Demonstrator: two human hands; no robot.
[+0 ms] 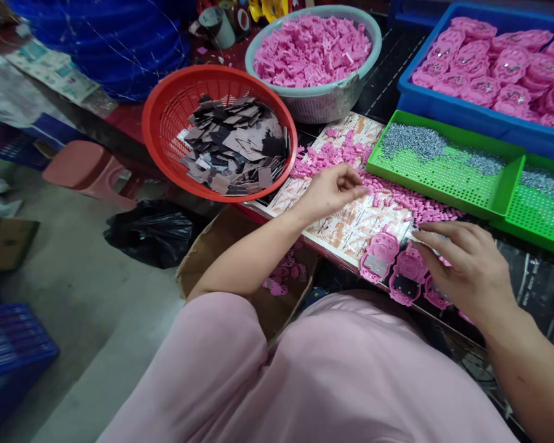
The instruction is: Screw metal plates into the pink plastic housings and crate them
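Observation:
Over the patterned board (335,237), my left hand (332,192) has its thumb and fingers closed together, beside a spread of tiny pink plastic pieces (427,206). Whatever sits in that pinch is too small to make out. My right hand (471,261) curls over a row of pink plastic casings at the table's front edge, its fingers bent inward around something I cannot make out. One pink casing (381,247) carries a grey plate (377,264). Another pink casing (409,263) has a dark rectangular middle. The right hand partly covers further casings.
A red basket (219,195) holds dark and grey plates. Behind it stands a pale basin (314,95) of pink parts. Green trays (466,184) contain small metal pieces, and a blue crate (471,117) holds pink casings. A cardboard box (203,252) sits below the table.

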